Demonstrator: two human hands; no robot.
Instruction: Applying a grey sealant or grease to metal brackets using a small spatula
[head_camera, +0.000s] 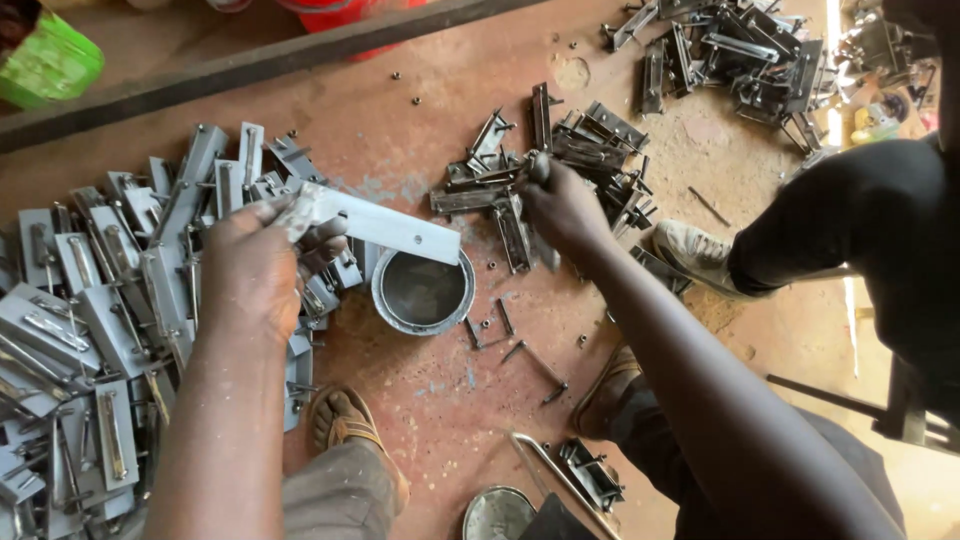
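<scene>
I see left hand (262, 262) pinching pale metal plate (385, 225), long axis pointing right-down over tin (423, 292); right hand (562, 205) nearer dark latch pile (560, 170), apparently pinching one piece.

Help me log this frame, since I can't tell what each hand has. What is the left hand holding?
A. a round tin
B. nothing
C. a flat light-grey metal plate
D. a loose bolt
C: the left hand grips one end of a flat light-grey metal plate that juts out above the round tin, while the right hand reaches into the pile of dark metal parts.
</scene>
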